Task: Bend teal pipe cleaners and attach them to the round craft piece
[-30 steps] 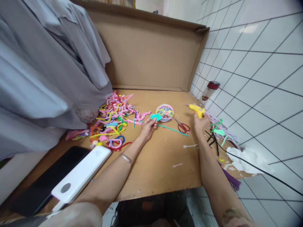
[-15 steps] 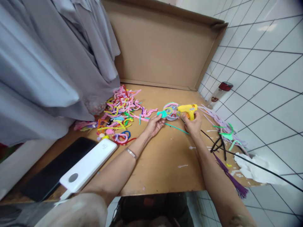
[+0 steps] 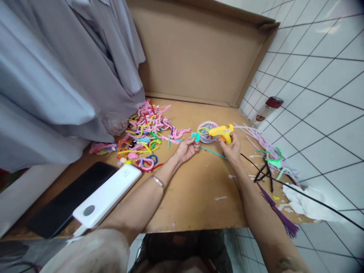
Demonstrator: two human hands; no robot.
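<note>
My left hand (image 3: 187,149) pinches a small teal fuzzy piece (image 3: 195,136) near the middle of the table. Just right of it, my right hand (image 3: 231,147) is wrapped round the handle of a yellow glue gun (image 3: 222,131), whose nozzle points left toward the teal piece. Whether nozzle and piece touch is too small to tell. Behind them sits a round container (image 3: 209,138) with a pink rim and small items inside. A thin teal stem (image 3: 213,152) lies on the table between my hands.
Colourful pipe cleaners (image 3: 148,129) are heaped at the left. A white power bank (image 3: 108,195) and a black slab (image 3: 74,197) lie nearer. Lilac stems (image 3: 264,146), a purple tassel (image 3: 280,216), white tissue (image 3: 304,199), a black cord and a red-lidded bottle (image 3: 267,110) are at the right.
The glue gun and my right hand have shifted slightly left. The teal piece has turned in my left fingers and looks smaller. The view has moved a little.
</note>
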